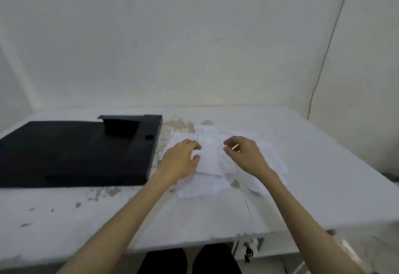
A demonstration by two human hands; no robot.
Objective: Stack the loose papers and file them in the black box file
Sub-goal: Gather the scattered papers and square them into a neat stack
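Several loose white papers (212, 161) lie overlapping and askew on the table right of centre. The black box file (73, 152) lies flat to their left, its flap raised at the far end. My left hand (180, 159) rests on the left side of the paper pile, fingers curled and apart. My right hand (244, 152) hovers over the right side of the pile, thumb and forefinger close together near a sheet's edge; whether they pinch the sheet is unclear in the blur.
The worn white table (64, 215) has chipped paint and its front edge runs close to me. A white wall stands right behind it. A thin cable (330, 42) hangs down the wall at the right.
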